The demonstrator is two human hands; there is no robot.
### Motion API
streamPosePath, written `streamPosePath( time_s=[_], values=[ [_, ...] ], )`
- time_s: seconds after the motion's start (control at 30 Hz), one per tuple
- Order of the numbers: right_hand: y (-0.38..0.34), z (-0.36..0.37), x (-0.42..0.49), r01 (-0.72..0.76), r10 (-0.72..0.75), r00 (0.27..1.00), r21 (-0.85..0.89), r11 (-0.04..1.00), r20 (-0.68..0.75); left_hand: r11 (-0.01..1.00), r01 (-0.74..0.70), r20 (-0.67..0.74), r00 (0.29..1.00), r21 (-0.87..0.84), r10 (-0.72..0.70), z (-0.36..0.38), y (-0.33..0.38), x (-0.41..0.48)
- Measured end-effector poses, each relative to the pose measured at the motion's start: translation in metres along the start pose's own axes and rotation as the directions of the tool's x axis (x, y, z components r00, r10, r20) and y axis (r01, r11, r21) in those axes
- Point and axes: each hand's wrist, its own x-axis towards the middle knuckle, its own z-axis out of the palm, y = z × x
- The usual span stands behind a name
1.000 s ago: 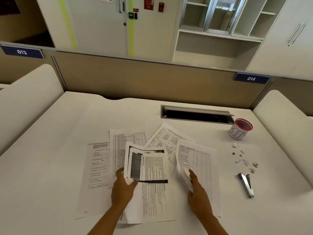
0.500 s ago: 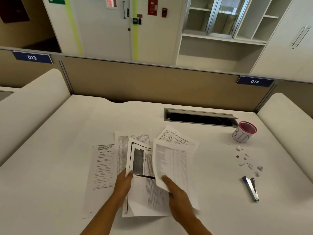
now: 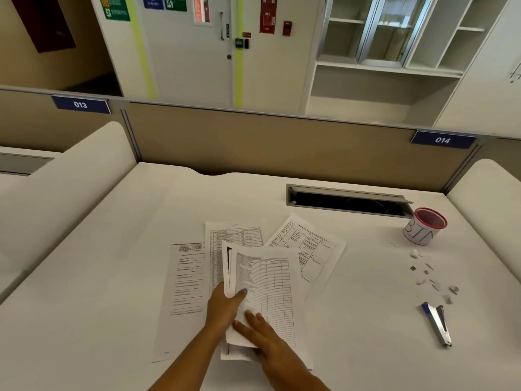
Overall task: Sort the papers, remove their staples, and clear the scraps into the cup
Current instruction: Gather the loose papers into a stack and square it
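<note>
Several printed sheets lie fanned on the white desk [image 3: 98,272]. A table-printed sheet [image 3: 267,289] now lies on top of the dark-bordered sheet [image 3: 227,263]. My left hand [image 3: 225,306] pinches the left edge of this small stack. My right hand [image 3: 267,337] lies flat on the top sheet's lower part. A text sheet [image 3: 183,289] lies at the left, another table sheet [image 3: 310,246] at the right. Small white paper scraps [image 3: 431,277] are scattered right of the papers. A red-rimmed white cup [image 3: 424,230] marked BIN stands behind them. A blue and metal staple remover [image 3: 437,324] lies near the scraps.
An open cable slot [image 3: 346,203] is set in the desk behind the papers. A tan partition [image 3: 253,142] closes off the back. Rounded white dividers [image 3: 64,179] rise on both sides of the desk.
My right hand carried the table-printed sheet leftwards and laid it on the dark-bordered sheet. My left hand stayed at the stack's left edge. The camera view tilted up slightly.
</note>
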Motion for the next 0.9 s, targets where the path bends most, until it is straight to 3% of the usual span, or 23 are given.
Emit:
streamPosePath(
  time_s=[0.07,0.13,0.23,0.3,0.37,0.47,0.67,0.8,0.9],
  values=[
    [-0.002,-0.008,-0.002,0.054,-0.055,0.997,0.030,0.998,0.062,0.999,-0.007,-0.012,1.000,0.033,0.007,-0.001,-0.002,0.000],
    [-0.001,-0.016,-0.005,0.074,-0.077,0.997,0.108,0.991,0.030,0.999,-0.025,-0.015,1.000,0.033,0.025,-0.003,-0.002,0.001],
    [0.005,-0.025,-0.002,-0.013,0.074,0.976,0.283,0.959,-0.206,0.998,-0.057,0.012,0.998,0.000,0.057,-0.006,0.006,-0.001],
    [0.011,-0.032,0.004,-0.058,0.200,0.896,0.342,0.938,-0.396,0.997,-0.067,0.043,0.997,-0.028,0.068,-0.008,0.013,-0.001],
    [0.015,-0.041,0.008,-0.106,0.339,0.808,0.447,0.888,-0.482,0.996,-0.079,0.085,0.993,-0.044,0.083,-0.010,0.023,-0.001],
    [0.022,-0.051,0.013,-0.162,0.521,0.738,0.636,0.754,-0.429,0.991,-0.116,0.164,0.979,-0.061,0.124,-0.011,0.044,0.001],
    [0.046,-0.066,0.016,-0.107,0.687,0.658,0.865,0.490,-0.308,0.979,-0.146,0.312,0.932,-0.142,0.184,-0.012,0.083,0.009],
    [0.056,-0.082,0.004,-0.060,0.636,0.760,0.961,0.271,-0.131,0.979,-0.185,0.406,0.890,-0.090,0.205,-0.008,0.103,0.026],
    [0.062,-0.089,0.001,-0.021,0.614,0.772,0.958,0.285,-0.166,0.970,-0.242,0.426,0.876,-0.014,0.225,-0.001,0.105,0.045]
  ],
)
